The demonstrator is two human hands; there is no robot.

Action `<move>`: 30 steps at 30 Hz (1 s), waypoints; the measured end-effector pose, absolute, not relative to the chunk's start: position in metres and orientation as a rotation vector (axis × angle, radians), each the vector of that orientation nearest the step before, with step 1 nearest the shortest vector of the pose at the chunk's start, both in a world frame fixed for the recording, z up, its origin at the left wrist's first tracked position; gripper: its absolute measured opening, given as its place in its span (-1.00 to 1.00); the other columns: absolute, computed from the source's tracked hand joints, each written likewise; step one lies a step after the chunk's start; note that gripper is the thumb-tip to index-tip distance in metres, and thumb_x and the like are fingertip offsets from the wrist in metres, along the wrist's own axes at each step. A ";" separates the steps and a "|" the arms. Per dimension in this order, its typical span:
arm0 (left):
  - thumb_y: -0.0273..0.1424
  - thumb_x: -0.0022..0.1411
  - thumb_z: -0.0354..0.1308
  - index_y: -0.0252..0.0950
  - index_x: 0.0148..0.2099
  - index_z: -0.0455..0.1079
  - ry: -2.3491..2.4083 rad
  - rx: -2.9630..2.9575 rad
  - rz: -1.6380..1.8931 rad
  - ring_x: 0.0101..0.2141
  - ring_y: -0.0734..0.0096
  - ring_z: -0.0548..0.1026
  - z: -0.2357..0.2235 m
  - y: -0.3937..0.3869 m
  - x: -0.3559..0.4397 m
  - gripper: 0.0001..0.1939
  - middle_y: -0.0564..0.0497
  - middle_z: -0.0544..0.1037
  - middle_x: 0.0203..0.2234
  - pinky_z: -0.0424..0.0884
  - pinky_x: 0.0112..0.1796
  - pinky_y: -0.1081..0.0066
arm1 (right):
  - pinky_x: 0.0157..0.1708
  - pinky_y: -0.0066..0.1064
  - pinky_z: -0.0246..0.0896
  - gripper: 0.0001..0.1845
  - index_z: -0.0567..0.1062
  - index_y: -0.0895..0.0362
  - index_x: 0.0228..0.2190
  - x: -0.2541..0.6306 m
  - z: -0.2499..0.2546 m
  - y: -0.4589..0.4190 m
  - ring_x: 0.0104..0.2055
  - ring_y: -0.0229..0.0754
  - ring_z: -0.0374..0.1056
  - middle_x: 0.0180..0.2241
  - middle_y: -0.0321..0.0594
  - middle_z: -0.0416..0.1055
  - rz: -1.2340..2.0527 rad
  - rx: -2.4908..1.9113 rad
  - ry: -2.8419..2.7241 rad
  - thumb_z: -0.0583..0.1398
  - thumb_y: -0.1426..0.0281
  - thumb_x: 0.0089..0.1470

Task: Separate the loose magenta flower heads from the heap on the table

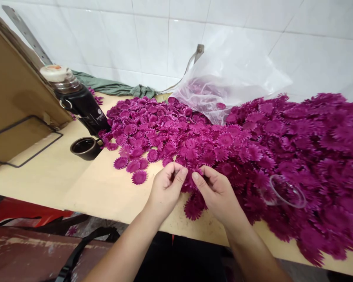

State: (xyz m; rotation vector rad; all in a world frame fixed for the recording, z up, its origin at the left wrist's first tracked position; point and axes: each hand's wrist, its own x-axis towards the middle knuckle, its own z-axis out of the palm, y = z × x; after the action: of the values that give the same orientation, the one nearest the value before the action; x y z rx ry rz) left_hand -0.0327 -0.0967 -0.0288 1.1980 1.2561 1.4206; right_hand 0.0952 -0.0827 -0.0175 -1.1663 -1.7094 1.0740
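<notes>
My left hand (168, 186) is closed in a pinch, thumb against forefinger, just over the near edge of the flower pile; whatever lies between its fingertips is too small to make out. Facing it, my right hand (217, 192) also pinches, with the petals of a magenta artificial flower head (191, 182) at its thumb and fingertips. A narrow gap separates the two hands. Loose magenta flower heads (167, 135) with fringed petals spread behind and around them. Below the right wrist, one flower head (193, 206) lies by the board's near side.
A clear plastic bag (223, 86) rests on the pile at the back. To the right, a clear ring-shaped rim (287, 192) sits among the flowers. A black thermos (80, 103) and a dark cup (84, 148) stand left, near a cardboard box (20, 86). The table's front edge (117, 219) is close.
</notes>
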 end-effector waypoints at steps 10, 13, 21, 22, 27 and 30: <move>-0.40 0.06 0.17 -0.27 -0.43 0.44 1.173 1.355 1.377 -0.40 0.39 0.44 -0.022 -0.101 -0.033 -0.94 0.01 0.49 -0.49 0.37 -0.31 0.40 | -0.62 -0.51 -0.11 -0.60 0.12 0.11 -0.66 0.094 -0.025 -0.079 -0.59 -0.38 -0.09 -0.65 -0.44 -0.05 1.100 -1.130 -1.601 0.12 0.21 0.06; -0.39 0.02 0.20 -0.28 -0.49 0.39 1.172 1.206 1.397 -0.50 0.45 0.37 -0.026 -0.098 -0.037 -0.90 0.05 0.44 -0.57 0.33 -0.42 0.44 | -0.63 -0.52 -0.07 -0.63 0.15 0.11 -0.64 0.092 -0.022 -0.085 -0.60 -0.38 -0.06 -0.65 -0.43 -0.01 1.166 -1.079 -1.636 0.10 0.23 0.09; -0.35 -0.02 0.22 -0.28 -0.41 0.34 1.251 0.949 1.731 -0.50 0.54 0.33 -0.020 -0.079 -0.067 -0.86 0.12 0.38 -0.56 0.31 -0.40 0.49 | -0.60 -0.49 0.09 -0.73 0.31 0.11 -0.63 0.120 0.020 -0.079 -0.60 -0.34 0.13 -0.65 -0.37 0.19 0.651 -1.081 -1.943 0.14 0.33 0.06; -0.40 -0.02 0.22 -0.28 -0.35 0.36 1.259 1.054 1.646 -0.45 0.50 0.37 -0.018 -0.078 -0.063 -0.86 0.09 0.42 -0.50 0.33 -0.36 0.46 | -0.59 -0.46 0.13 -0.79 0.37 0.11 -0.59 0.127 0.023 -0.067 -0.60 -0.33 0.15 -0.65 -0.36 0.24 0.531 -1.173 -1.901 0.17 0.33 0.03; -0.49 0.09 0.11 -0.27 -0.13 0.39 1.480 1.585 1.515 -0.23 0.36 0.42 -0.017 -0.074 -0.052 -0.75 -0.07 0.46 -0.23 0.35 -0.16 0.33 | -0.28 -0.19 0.35 -0.57 0.45 0.17 -0.09 0.153 0.030 -0.024 -0.35 -0.11 0.39 -0.27 -0.07 0.47 0.185 -1.459 -1.700 0.23 0.37 -0.07; -0.43 0.15 0.06 -0.26 -0.22 0.44 1.783 1.707 1.506 -0.26 0.33 0.43 -0.030 -0.076 -0.090 -0.83 -0.05 0.48 -0.31 0.34 -0.14 0.30 | -0.10 -0.15 0.30 -0.62 0.45 0.15 -0.07 0.155 0.028 -0.037 -0.22 -0.06 0.40 -0.16 -0.02 0.46 -0.039 -1.350 -1.825 0.16 0.33 0.05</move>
State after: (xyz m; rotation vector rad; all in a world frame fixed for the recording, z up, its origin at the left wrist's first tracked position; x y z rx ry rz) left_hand -0.0897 -0.0758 -0.0300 1.7070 1.7835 1.5057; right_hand 0.1553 -0.0374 0.0280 -1.3499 -1.8253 -0.0395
